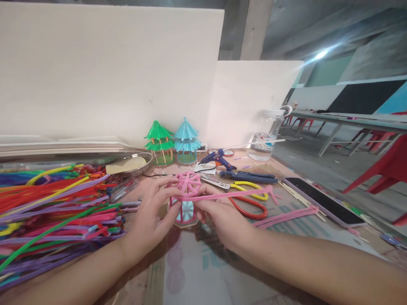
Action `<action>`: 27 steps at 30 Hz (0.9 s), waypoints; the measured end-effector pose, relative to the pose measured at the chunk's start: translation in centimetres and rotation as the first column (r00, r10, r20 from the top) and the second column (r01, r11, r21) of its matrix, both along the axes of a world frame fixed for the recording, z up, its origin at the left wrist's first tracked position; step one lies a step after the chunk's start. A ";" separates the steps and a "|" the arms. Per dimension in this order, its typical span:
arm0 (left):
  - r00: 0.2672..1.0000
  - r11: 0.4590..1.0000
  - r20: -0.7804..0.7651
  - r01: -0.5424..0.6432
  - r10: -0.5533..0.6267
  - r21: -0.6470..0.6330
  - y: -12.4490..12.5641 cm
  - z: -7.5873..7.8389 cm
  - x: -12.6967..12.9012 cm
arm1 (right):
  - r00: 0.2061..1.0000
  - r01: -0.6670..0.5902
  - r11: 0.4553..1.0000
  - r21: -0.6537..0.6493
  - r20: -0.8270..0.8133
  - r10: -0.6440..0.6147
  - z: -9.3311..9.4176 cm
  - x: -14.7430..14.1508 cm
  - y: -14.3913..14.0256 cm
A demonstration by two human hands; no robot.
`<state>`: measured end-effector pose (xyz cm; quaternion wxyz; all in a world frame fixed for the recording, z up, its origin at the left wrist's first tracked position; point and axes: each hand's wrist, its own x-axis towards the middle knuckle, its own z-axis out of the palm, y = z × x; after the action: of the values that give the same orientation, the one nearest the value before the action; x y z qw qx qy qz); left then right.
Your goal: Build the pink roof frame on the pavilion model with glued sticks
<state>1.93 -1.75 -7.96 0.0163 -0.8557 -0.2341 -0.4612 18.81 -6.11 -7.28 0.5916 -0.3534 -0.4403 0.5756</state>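
A small pink pipe-cleaner frame (188, 186) with a blue base stands on the table in front of me. My left hand (152, 216) grips its left side with fingers and thumb. My right hand (222, 218) pinches a long pink pipe cleaner (235, 194) against the frame's right side; the strand runs off to the right. Several more pink pipe cleaners (286, 216) lie to the right of that hand.
A big heap of coloured pipe cleaners (51, 212) fills the left. Behind stand a green model (159, 142), a blue model (187, 140), a metal dish (133, 164), a glue gun (218, 159), a glass jar (267, 135). Scissors (248, 199), pliers (248, 176) and a phone (324, 201) lie right.
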 end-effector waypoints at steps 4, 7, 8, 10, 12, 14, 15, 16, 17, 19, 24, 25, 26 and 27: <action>1.000 1.000 -0.007 0.002 -0.002 0.006 0.1 0.0 0.1 | 1.000 0.021 0.998 0.054 0.018 -0.022 -0.1 0.1 0.1; 1.000 1.000 -0.010 0.000 0.000 0.004 0.2 0.0 0.0 | 0.999 0.014 0.999 0.049 0.047 -0.017 -0.3 0.2 0.2; 1.000 1.000 -0.012 -0.001 0.001 0.003 0.2 0.0 0.0 | 0.998 0.015 0.999 0.040 0.056 -0.017 -0.3 0.2 0.2; 1.000 1.000 -0.016 0.001 -0.001 0.003 0.2 0.0 -0.1 | 0.996 0.016 1.000 0.023 0.082 -0.018 -0.3 0.3 0.2; 1.000 1.000 -0.017 0.003 -0.003 0.005 0.2 0.0 -0.1 | 0.993 0.012 1.000 0.020 0.119 -0.015 -0.4 0.5 0.3; 1.000 1.000 -0.021 0.005 -0.004 0.010 0.2 0.0 -0.1 | 0.989 0.010 1.000 0.022 0.148 -0.013 -0.6 0.6 0.5; 1.000 1.000 -0.024 0.006 -0.005 0.011 0.2 0.0 -0.1 | 0.988 0.012 1.000 0.025 0.152 -0.015 -0.7 0.7 0.6; 1.000 1.000 -0.026 0.009 -0.008 0.012 0.2 0.0 -0.1 | 0.988 0.019 0.999 0.031 0.151 -0.023 -0.8 0.7 0.8; 1.000 1.000 -0.027 0.013 -0.012 0.012 0.2 -0.1 -0.1 | 0.988 0.027 0.999 0.037 0.148 -0.033 -1.0 0.8 0.9; 1.000 1.000 -0.023 0.017 -0.017 0.014 0.2 -0.1 -0.2 | 0.989 0.052 0.997 0.064 0.136 -0.060 -1.2 0.7 1.0; 1.000 1.000 -0.028 0.012 -0.011 0.008 0.3 -0.1 -0.2 | 0.988 0.074 0.984 0.159 0.125 -0.095 -1.0 0.5 0.8; 0.999 1.000 -0.030 0.012 -0.012 0.009 0.3 -0.1 -0.3 | 0.986 0.070 0.982 0.175 0.137 -0.095 -0.9 0.5 0.8; 1.000 1.000 -0.029 0.012 -0.011 0.011 0.2 -0.1 -0.3 | 0.983 0.067 0.980 0.188 0.155 -0.097 -0.9 0.6 0.7; 1.000 1.000 -0.028 0.010 -0.010 0.013 0.2 -0.1 -0.3 | 0.980 0.062 0.978 0.200 0.175 -0.097 -0.9 0.7 0.7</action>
<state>1.67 -1.52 -8.04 0.0228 -0.8630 -0.2266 -0.4510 19.53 -5.40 -8.19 0.6026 -0.3631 -0.5323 0.4707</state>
